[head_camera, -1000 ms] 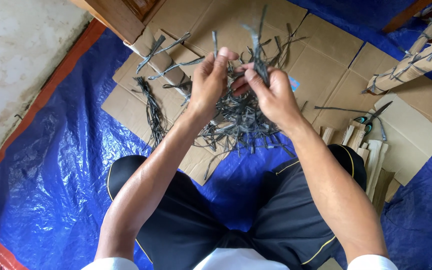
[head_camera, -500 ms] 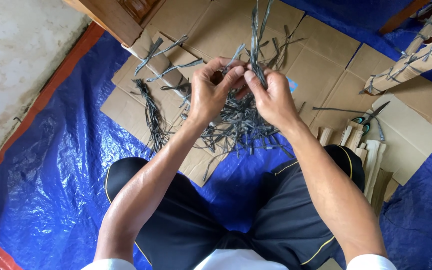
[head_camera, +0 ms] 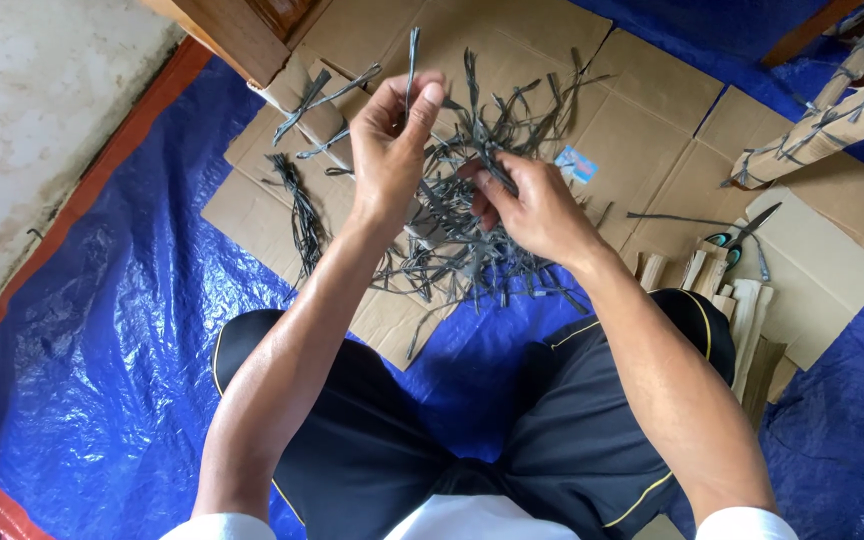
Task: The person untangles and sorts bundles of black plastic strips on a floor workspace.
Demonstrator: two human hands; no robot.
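A tangled heap of dark grey strips (head_camera: 462, 250) lies on flattened cardboard (head_camera: 642, 90) in front of my knees. My left hand (head_camera: 392, 150) is raised over the heap and pinches one thin grey strip (head_camera: 413, 55) that stands upright from its fingertips. My right hand (head_camera: 532, 205) is lower, to the right, with its fingers closed on several strips in the heap. A smaller bunch of strips (head_camera: 302, 215) lies to the left on the cardboard.
Blue tarp (head_camera: 112, 350) covers the floor around the cardboard. Scissors (head_camera: 742, 235) and short wooden pieces (head_camera: 732, 300) lie at the right. Strip-bound cardboard rolls (head_camera: 832, 125) rest at the upper right, a wooden leg (head_camera: 242, 30) at the upper left.
My left hand has lifted up and left, drawing a single strip out of the heap. My right hand has dropped lower into the heap.
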